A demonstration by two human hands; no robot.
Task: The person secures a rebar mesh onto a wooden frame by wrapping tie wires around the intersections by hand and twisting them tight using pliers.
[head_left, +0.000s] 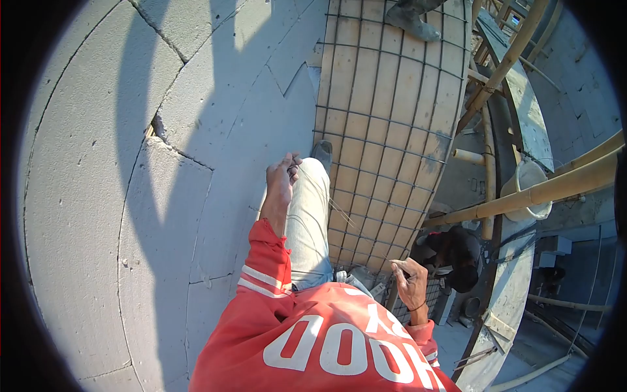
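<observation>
At eleven o'clock, a person's left hand (283,179) reaches forward, fingers closed on thin, pale wires (341,213) trailing rightward; at one, dark, square-gridded steel mesh (390,120) covers tan boards (397,91); at four, the right hand (411,286) bends inward, fingers bunched, their grip indistinct.

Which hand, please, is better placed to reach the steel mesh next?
Probably the right hand: in this view it appears next to the lower edge of the mesh, while the left hand is beside the knee, left of the mesh. Depth is hard to judge.

Dull metal mesh (390,121), rough matt blocks (166,196)
</observation>
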